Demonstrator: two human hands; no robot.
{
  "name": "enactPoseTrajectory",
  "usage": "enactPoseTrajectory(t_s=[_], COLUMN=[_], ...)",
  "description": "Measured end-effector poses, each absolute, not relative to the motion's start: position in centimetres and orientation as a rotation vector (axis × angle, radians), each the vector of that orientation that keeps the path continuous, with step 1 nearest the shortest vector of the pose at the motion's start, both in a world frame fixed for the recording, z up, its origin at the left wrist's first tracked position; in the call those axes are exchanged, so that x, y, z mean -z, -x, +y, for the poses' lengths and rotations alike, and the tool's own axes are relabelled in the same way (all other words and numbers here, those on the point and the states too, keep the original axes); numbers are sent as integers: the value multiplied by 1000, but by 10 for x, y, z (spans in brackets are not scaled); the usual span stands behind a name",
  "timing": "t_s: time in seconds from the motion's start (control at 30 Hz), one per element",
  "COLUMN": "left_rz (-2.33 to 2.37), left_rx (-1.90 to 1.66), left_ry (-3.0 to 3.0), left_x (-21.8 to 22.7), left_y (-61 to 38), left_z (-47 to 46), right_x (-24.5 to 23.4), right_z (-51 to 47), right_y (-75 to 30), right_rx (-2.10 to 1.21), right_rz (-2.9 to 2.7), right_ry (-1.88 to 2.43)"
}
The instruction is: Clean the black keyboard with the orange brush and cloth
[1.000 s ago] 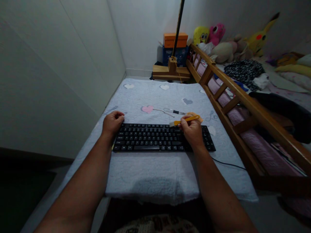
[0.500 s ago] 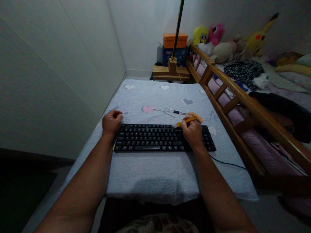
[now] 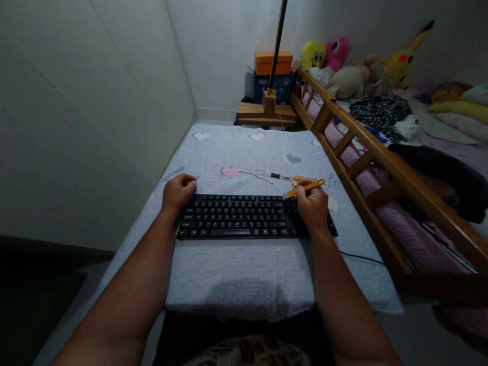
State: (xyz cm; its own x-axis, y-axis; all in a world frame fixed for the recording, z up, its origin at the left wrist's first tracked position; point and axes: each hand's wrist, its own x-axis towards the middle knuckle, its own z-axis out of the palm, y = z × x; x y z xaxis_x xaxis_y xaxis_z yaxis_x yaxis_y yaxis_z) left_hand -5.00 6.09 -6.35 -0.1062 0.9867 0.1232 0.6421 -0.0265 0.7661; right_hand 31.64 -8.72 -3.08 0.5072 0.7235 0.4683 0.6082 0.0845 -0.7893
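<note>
A black keyboard (image 3: 244,216) lies across a pale blue quilted cover (image 3: 244,274) with heart patches. My left hand (image 3: 177,192) is curled over the keyboard's top left corner and grips it. My right hand (image 3: 313,207) rests over the keyboard's right end and is closed on a small orange-handled brush (image 3: 305,188), whose pale tip touches the top row of keys. An orange cloth (image 3: 297,179) lies just behind the brush.
A metal wire tool with a dark grip (image 3: 270,175) lies behind the keyboard. A wooden bed rail (image 3: 366,147) runs along the right, with plush toys (image 3: 328,53) beyond. A wooden stand with a pole (image 3: 269,107) and orange boxes (image 3: 273,63) sit at the far end. The keyboard's cable (image 3: 358,257) trails right.
My right hand has slid the brush to the right along the keyboard's top row, from about the middle-right keys to the right end. My left hand has stayed on the corner.
</note>
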Motion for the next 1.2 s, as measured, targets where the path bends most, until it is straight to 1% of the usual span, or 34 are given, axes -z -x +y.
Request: enactPoseTrajectory(t_s=[0.07, 0.23, 0.4, 0.47, 0.57, 0.73, 0.83, 1.07, 1.2], left_rz=[1786, 1776, 1789, 1791, 1790, 1797, 1795, 1803, 1790], left_rx=[-967, -969, -951, -946, -941, -933, -927, -927, -942], left_ry=[-1701, -1702, -1716, -1720, -1729, -1722, -1724, -1717, -1711], left_x=[65, 64, 61, 61, 61, 58, 57, 56, 57], left_y=[51, 49, 48, 49, 49, 48, 47, 47, 47], left_z=[62, 61, 61, 61, 61, 59, 59, 58, 59], right_x=[31, 32, 35, 34, 31, 27, 28, 26, 24], right_z=[-88, -89, -88, -88, -88, -88, -87, -89, -90], right_y=[-314, -300, -288, -287, -292, -307, -314, -321, -321], right_rx=[-212, -550, -671, -631, -459, -197, -118, -110, -309], right_rz=[-1132, -1125, -1239, -1301, -1379, -1346, -1312, -1193, -1103], right_ry=[1537, 1433, 1423, 1448, 1533, 1652, 1667, 1641, 1541])
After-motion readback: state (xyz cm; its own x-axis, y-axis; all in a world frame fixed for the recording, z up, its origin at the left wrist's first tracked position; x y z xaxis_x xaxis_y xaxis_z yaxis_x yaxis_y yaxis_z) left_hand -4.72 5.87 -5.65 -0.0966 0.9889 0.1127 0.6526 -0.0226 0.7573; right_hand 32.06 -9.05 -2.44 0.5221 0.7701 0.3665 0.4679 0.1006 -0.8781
